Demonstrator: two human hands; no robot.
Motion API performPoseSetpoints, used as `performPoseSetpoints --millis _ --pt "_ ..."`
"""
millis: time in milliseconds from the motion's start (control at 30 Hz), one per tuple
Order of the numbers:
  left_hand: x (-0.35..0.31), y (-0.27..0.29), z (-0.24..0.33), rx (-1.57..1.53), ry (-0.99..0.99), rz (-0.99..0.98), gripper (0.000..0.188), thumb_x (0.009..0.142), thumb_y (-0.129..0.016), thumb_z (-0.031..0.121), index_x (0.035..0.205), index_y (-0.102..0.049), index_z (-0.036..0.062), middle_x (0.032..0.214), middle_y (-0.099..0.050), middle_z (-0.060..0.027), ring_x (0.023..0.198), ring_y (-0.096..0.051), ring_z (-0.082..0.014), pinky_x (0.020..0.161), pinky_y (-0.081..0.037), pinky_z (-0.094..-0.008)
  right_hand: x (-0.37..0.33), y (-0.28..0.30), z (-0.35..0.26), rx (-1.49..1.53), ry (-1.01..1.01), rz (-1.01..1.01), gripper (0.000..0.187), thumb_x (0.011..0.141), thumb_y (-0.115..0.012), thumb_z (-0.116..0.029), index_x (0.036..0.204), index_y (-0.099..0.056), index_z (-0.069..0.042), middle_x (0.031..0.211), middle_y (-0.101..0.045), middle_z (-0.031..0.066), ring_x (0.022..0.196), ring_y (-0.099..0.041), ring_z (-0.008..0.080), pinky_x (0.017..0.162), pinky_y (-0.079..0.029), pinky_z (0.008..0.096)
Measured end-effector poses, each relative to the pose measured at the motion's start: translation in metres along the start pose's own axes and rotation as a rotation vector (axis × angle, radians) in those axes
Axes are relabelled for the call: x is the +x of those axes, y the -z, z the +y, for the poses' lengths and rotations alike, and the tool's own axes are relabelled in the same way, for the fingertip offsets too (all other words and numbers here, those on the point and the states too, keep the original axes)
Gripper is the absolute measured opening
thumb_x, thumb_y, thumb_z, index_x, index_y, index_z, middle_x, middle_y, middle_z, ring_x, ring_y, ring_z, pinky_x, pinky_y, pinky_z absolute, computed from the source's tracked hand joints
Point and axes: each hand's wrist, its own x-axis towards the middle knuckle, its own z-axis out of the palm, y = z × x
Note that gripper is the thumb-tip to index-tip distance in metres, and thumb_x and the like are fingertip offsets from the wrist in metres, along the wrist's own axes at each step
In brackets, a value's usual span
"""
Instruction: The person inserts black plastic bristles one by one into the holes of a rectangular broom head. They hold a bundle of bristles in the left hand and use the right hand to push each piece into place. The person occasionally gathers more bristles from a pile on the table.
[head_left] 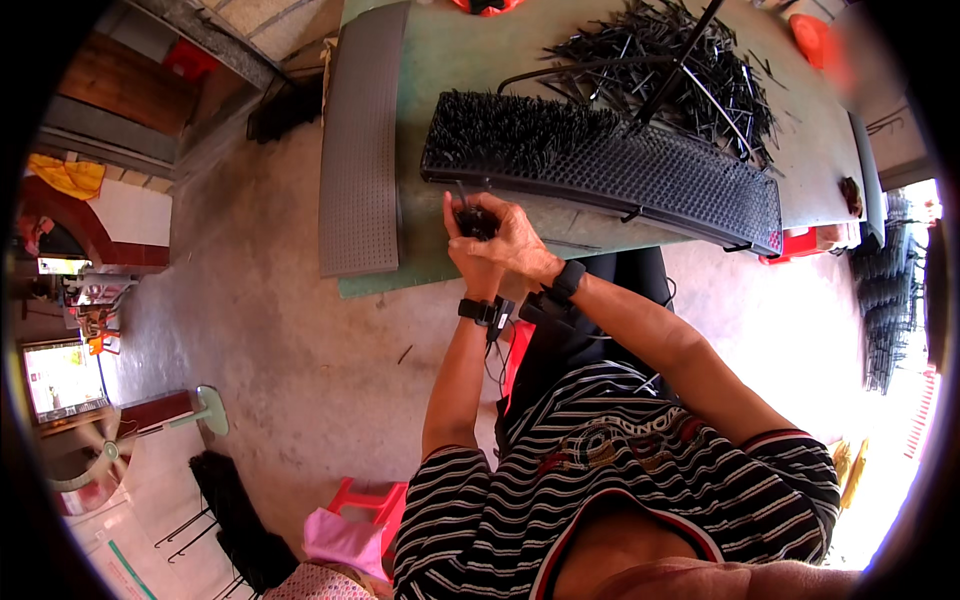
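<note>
My left hand [470, 262] is closed around a small bunch of thin black plastic pieces [478, 223]. Pressed against it, my right hand [518, 240] has its fingers closed at the same bunch; the fingertips are partly hidden. Both hands are just in front of the near left end of a long black perforated tray [690, 175]. Its left part is packed with upright black pieces [520, 130], while the holes further right are bare. Behind the tray lies a large loose heap of black pieces [670, 75].
A grey perforated panel [362, 150] lies along the left side of the green table [450, 40]. A thin black rod frame [590, 65] stands over the tray and heap. A red stool [370, 500] with a pink cloth is behind me on the left; a fan [105, 450] stands further left.
</note>
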Motion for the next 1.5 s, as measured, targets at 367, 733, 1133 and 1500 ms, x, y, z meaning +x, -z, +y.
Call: performPoseSetpoints --millis 367,733,1133,1500 --pt "0.007 0.000 0.000 0.122 -0.017 0.005 0.033 0.075 -0.063 0.000 0.105 -0.052 -0.0010 0.087 -0.057 -0.0032 0.072 -0.056 -0.0099 0.063 -0.049 -0.0239 0.000 0.041 -0.024 -0.469 0.348 -0.029 0.087 0.063 -0.080 -0.033 0.131 -0.038 0.001 0.122 -0.048 0.0208 0.111 -0.049 0.0370 0.091 -0.043 0.0409" --pt "-0.016 0.049 0.041 -0.482 0.975 -0.426 0.045 0.071 -0.064 -0.002 0.115 -0.053 -0.0023 0.077 -0.064 -0.0124 0.058 -0.060 -0.0212 0.055 -0.049 -0.0323 -0.060 0.092 0.016 -1.146 0.191 -0.052 0.024 0.073 -0.067 -0.013 0.089 -0.055 -0.001 0.089 -0.053 0.0167 0.086 -0.058 0.0326 0.065 -0.048 0.0403" --pt "-0.049 0.035 0.043 -0.807 1.231 -0.296 0.031 0.075 -0.061 -0.005 0.105 -0.056 -0.0014 0.092 -0.064 -0.0154 0.079 -0.065 -0.0310 0.068 -0.055 -0.0415 -0.056 0.056 0.024 -0.053 -0.473 -0.022 0.015 0.078 -0.060 -0.009 0.082 -0.064 0.004 0.064 -0.063 0.0181 0.059 -0.065 0.0231 0.052 -0.050 0.0341" --pt "-0.045 0.047 0.064 -0.502 0.967 -0.533 0.033 0.071 -0.064 -0.006 0.103 -0.058 -0.0045 0.077 -0.066 -0.0151 0.055 -0.061 -0.0214 0.053 -0.050 -0.0308 -0.017 0.060 0.009 -0.352 0.074 0.132 0.029 0.077 -0.068 -0.027 0.083 -0.065 0.001 0.067 -0.062 0.0160 0.061 -0.061 0.0291 0.057 -0.046 0.0343"
